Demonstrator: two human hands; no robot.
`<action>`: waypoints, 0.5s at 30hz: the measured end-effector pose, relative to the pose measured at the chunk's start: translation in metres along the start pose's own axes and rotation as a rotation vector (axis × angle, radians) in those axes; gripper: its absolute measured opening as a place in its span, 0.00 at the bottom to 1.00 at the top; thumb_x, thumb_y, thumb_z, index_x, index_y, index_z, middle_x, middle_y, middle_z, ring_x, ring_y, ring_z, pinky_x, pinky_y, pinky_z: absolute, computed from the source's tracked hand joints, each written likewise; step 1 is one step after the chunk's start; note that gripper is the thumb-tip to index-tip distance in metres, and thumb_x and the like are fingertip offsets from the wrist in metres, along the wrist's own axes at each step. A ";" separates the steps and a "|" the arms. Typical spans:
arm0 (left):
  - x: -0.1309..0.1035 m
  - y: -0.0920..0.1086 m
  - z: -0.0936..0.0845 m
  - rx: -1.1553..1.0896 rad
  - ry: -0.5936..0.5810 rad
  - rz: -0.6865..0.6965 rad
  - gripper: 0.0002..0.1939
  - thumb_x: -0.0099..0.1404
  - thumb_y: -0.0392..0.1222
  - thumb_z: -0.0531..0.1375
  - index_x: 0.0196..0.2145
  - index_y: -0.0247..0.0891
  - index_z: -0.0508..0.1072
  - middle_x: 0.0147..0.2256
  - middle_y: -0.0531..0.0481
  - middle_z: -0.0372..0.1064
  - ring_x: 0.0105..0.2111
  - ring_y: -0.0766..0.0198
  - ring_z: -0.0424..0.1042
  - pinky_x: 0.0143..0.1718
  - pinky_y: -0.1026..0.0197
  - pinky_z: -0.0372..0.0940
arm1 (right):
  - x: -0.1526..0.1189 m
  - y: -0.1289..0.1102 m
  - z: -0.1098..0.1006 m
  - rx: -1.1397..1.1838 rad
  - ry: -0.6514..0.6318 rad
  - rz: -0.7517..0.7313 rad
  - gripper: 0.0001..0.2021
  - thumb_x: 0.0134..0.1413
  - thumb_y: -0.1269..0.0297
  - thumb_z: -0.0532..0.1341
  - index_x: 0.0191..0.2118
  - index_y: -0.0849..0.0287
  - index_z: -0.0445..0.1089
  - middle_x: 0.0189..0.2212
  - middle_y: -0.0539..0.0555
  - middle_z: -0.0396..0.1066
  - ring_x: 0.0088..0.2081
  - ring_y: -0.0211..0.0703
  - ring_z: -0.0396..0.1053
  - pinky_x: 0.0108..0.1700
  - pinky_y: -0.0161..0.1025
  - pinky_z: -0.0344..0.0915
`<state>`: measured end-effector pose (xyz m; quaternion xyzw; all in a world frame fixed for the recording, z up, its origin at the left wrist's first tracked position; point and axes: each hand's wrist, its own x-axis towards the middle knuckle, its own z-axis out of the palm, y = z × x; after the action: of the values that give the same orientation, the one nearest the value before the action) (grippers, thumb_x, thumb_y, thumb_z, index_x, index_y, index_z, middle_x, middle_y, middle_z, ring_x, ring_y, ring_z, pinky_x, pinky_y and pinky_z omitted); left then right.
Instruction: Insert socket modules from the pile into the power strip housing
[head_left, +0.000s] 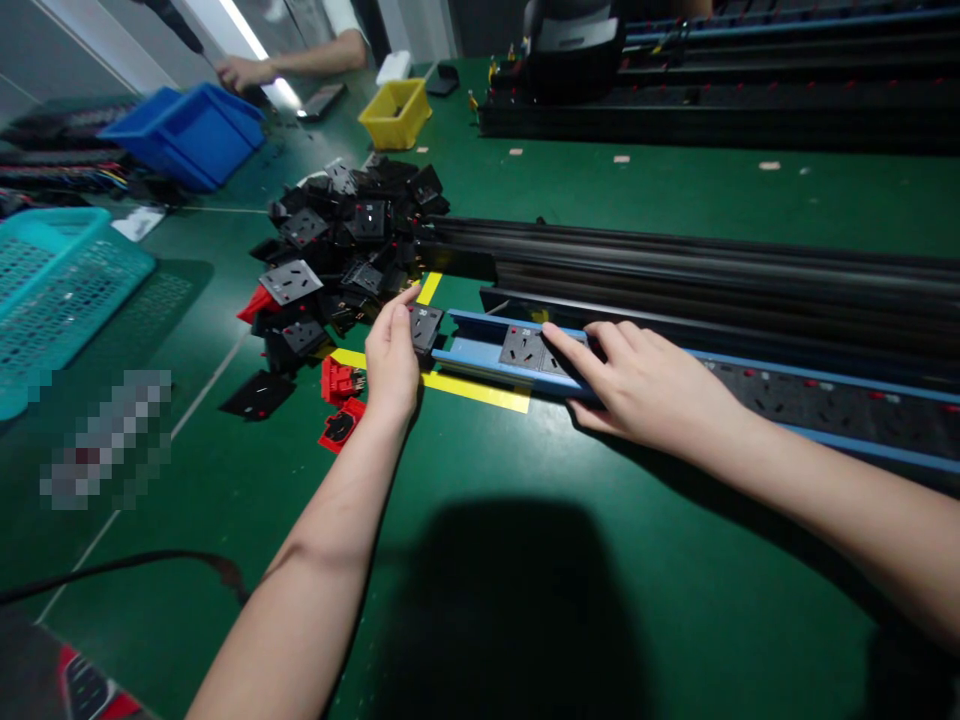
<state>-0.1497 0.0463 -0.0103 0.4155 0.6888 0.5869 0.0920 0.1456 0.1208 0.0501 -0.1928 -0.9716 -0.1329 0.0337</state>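
In my left hand (392,355) is a black socket module (425,326), gripped by its left side just off the end of a long blue rail (472,352). My right hand (637,385) lies over the rail, its index fingertip on a black socket module (523,347) seated in the channel and its thumb below the near edge. More black sockets (795,395) line the rail to the right. A stretch of bare channel shows at the rail's left end. Left of my hands is a heap of loose socket modules (367,220), with two red modules (341,380) nearer me.
Black rails (675,265) lie behind the blue one. Yellow tape (480,390) marks the green table. A turquoise basket (67,290), blue bin (202,135) and yellow bin (395,112) stand left and back. Another person's hand (247,73) is at the far left.
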 end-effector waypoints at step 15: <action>0.000 0.004 0.005 0.049 -0.039 -0.079 0.23 0.75 0.55 0.49 0.45 0.40 0.79 0.45 0.48 0.77 0.44 0.60 0.73 0.49 0.60 0.67 | 0.000 -0.001 0.000 0.012 -0.003 0.002 0.37 0.66 0.56 0.56 0.74 0.66 0.47 0.50 0.71 0.69 0.44 0.59 0.69 0.43 0.46 0.61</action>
<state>-0.1442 0.0498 -0.0083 0.4014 0.7169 0.5576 0.1184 0.1454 0.1202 0.0495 -0.1935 -0.9723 -0.1270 0.0337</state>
